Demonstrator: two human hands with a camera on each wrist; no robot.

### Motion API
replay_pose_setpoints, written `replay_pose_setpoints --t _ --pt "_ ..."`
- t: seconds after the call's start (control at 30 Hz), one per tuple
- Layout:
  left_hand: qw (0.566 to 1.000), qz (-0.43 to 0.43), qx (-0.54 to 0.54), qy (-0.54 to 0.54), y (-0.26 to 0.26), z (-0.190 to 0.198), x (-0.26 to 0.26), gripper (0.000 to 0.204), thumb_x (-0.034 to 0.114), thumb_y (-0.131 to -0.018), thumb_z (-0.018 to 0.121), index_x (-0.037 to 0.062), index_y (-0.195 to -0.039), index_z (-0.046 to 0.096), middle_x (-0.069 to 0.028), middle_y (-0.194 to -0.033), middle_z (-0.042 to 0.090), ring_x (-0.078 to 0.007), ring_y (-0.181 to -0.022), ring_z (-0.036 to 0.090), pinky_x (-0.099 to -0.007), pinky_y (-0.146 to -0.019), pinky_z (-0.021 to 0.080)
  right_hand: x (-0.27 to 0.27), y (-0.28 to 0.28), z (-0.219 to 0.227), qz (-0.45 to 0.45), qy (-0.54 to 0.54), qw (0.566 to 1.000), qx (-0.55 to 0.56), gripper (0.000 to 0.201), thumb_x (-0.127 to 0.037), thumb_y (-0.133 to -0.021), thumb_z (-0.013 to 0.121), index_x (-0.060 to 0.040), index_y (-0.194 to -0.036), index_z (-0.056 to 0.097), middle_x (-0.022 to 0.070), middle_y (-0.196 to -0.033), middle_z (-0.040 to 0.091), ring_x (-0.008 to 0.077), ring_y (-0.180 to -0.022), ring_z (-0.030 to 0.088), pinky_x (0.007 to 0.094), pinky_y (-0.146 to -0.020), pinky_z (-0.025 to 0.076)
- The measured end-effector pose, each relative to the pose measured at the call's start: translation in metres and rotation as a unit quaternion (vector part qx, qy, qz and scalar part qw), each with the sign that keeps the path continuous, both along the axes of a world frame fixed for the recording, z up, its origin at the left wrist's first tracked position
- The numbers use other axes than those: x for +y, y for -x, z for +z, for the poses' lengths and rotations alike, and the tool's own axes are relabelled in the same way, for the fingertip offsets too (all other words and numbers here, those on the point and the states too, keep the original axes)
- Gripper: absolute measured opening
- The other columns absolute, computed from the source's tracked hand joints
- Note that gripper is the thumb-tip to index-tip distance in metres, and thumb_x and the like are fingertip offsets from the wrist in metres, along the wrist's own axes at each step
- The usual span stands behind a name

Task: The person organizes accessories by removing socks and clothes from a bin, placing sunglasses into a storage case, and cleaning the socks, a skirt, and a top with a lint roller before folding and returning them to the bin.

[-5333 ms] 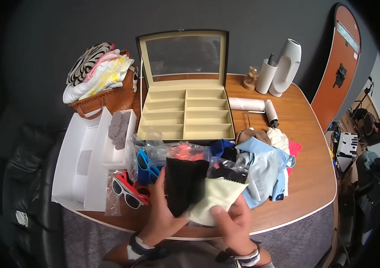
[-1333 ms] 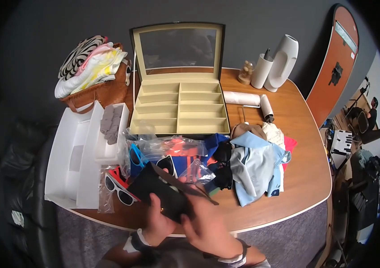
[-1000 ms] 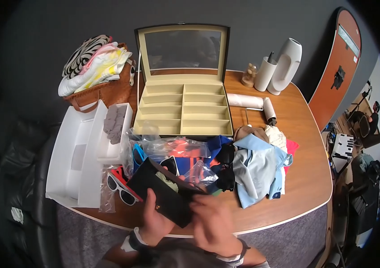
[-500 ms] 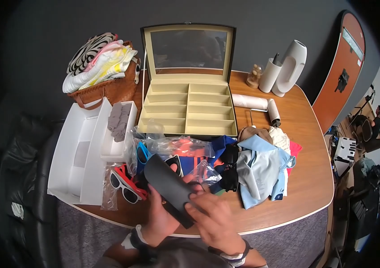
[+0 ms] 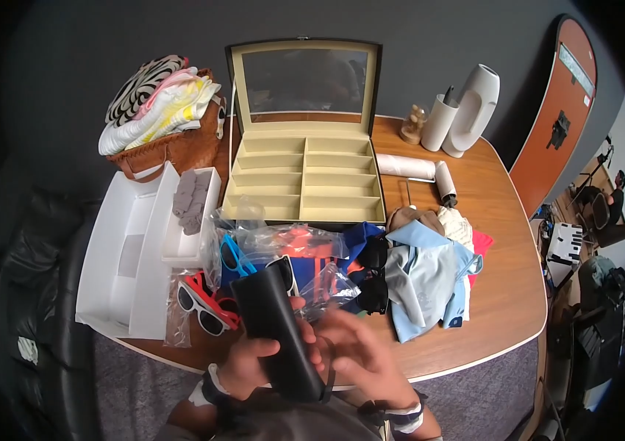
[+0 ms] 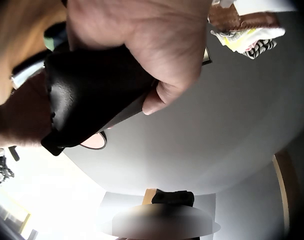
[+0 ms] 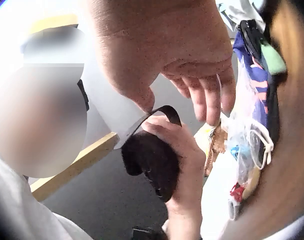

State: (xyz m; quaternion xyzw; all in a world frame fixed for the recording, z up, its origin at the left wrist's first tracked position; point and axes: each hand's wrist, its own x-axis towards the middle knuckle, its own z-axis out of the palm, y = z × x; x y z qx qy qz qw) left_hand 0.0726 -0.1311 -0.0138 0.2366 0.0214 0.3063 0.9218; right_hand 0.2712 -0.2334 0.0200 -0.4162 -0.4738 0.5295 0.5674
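A black glasses case [image 5: 276, 331] stands nearly upright in my left hand [image 5: 245, 361], which grips it round the sides with the thumb across its front. Its narrow flap [image 7: 168, 112] curves out from one end in the right wrist view. My right hand [image 5: 371, 360] is just right of the case, its fingers extended and slightly blurred, the thumb tip right at the flap. The inside of the case is hidden. Red and white sunglasses [image 5: 213, 312] lie to the left of the hands, blue ones [image 5: 230, 253] behind, and black ones [image 5: 373, 295] to the right.
An open display box [image 5: 301, 180] with several cream compartments stands at the back. White boxes [image 5: 99, 294] and a brown basket of cloths [image 5: 173, 151] are on the left. Light blue cloth [image 5: 423, 272], lint rollers [image 5: 404, 166] and a white vase [image 5: 474, 110] are on the right.
Earlier the right hand held a pale cloth beside the case; later the cloth showed inside it under the lifted flap. The case has since turned more upright, and the right hand's fingers have come off it.
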Motion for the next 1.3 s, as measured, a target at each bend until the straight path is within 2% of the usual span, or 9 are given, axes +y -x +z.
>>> replay_pose_setpoints --t 0.03,0.13,0.3,0.43,0.53,0.7,0.83,1.13,1.3 --pt "1.000 0.002 0.021 0.012 0.001 0.001 0.000 0.075 0.018 -0.089 0.065 0.0133 -0.158 0.037 -0.0180 -0.121 0.060 -0.0408 -0.103 0.066 -0.0594 -0.089 0.055 -0.004 0.002 0.000 0.046 0.050 0.992 0.110 0.053 -0.003 -0.098 0.062 0.0016 -0.149 0.049 0.0177 -0.128 0.061 0.0308 -0.115 0.062 0.0382 -0.101 0.048" --pt "0.996 -0.001 0.078 0.053 0.003 0.008 0.001 0.077 0.018 -0.085 0.065 0.0104 -0.157 0.036 -0.0187 -0.120 0.061 -0.0397 -0.098 0.067 -0.0569 -0.087 0.056 0.001 -0.011 0.005 0.042 -0.080 0.978 -0.186 0.047 0.001 -0.097 0.064 0.0003 -0.143 0.057 0.0144 -0.117 0.064 0.0287 -0.101 0.063 0.0356 -0.094 0.049" --pt "0.987 -0.045 0.130 0.083 0.001 0.018 0.004 0.083 0.019 -0.079 0.065 0.0041 -0.155 0.036 -0.0219 -0.127 0.060 -0.0399 -0.095 0.070 -0.0527 -0.087 0.058 -0.002 -0.011 -0.001 -0.002 -0.131 0.964 -0.232 0.031 0.002 -0.090 0.072 0.0020 -0.121 0.070 0.0117 -0.112 0.060 0.0258 -0.100 0.060 0.0352 -0.092 0.049" --pt "0.954 -0.171 0.215 0.121 0.008 0.027 0.006 0.078 0.014 -0.080 0.065 0.0016 -0.152 0.038 -0.0232 -0.135 0.059 -0.0396 -0.108 0.071 -0.0500 -0.099 0.058 -0.003 -0.021 -0.007 -0.019 -0.156 0.968 -0.194 0.018 -0.001 -0.088 0.077 0.0036 -0.105 0.072 0.0113 -0.113 0.058 0.0250 -0.104 0.059 0.0365 -0.092 0.048" --pt "0.940 -0.153 0.301 0.039 -0.002 0.053 0.007 0.077 0.008 -0.081 0.065 0.0016 -0.152 0.038 -0.0207 -0.135 0.060 -0.0383 -0.107 0.072 -0.0485 -0.100 0.058 -0.007 -0.027 -0.007 -0.005 -0.120 0.989 -0.086 0.016 -0.002 -0.087 0.078 0.0039 -0.101 0.072 0.0122 -0.113 0.059 0.0248 -0.105 0.059 0.0363 -0.091 0.048" --pt "0.910 0.008 0.341 -0.233 -0.011 0.028 -0.003 0.078 0.007 -0.090 0.079 -0.0001 -0.152 0.032 -0.0090 -0.141 0.052 -0.0149 -0.133 0.048 -0.0315 -0.112 0.040 -0.006 -0.021 0.005 -0.018 -0.039 0.994 -0.097 0.012 -0.004 -0.092 0.076 0.0028 -0.100 0.071 0.0091 -0.096 0.064 0.0186 -0.084 0.061 0.0282 -0.073 0.047" --pt "0.876 0.044 0.344 -0.336 -0.013 0.033 -0.008 0.079 0.006 -0.093 0.075 -0.0017 -0.155 0.027 -0.0115 -0.144 0.049 -0.0164 -0.135 0.048 -0.0332 -0.112 0.042 0.000 -0.014 0.008 -0.045 -0.024 0.983 -0.176 0.009 -0.006 -0.094 0.075 0.0007 -0.100 0.071 0.0067 -0.084 0.063 0.0158 -0.073 0.060 0.0275 -0.064 0.045" --pt "0.888 -0.002 0.337 -0.312 -0.010 0.028 -0.012 0.084 0.001 -0.095 0.065 -0.0050 -0.161 0.013 -0.0172 -0.153 0.040 -0.0204 -0.140 0.044 -0.0346 -0.116 0.038 0.007 -0.002 0.009 -0.083 -0.029 0.956 -0.278 0.012 -0.010 -0.092 0.077 0.0001 -0.092 0.070 0.0105 -0.079 0.063 0.0235 -0.058 0.060 0.0336 -0.053 0.046" --pt "0.828 0.011 0.378 -0.414 -0.004 0.031 -0.011 0.079 0.009 -0.102 0.058 -0.0066 -0.162 0.009 -0.0208 -0.159 0.034 -0.0249 -0.147 0.037 -0.0363 -0.121 0.029 0.008 0.003 0.013 -0.095 -0.013 0.947 -0.307 0.014 -0.010 -0.090 0.078 -0.0003 -0.088 0.069 0.0095 -0.077 0.063 0.0218 -0.057 0.061 0.0327 -0.052 0.046"
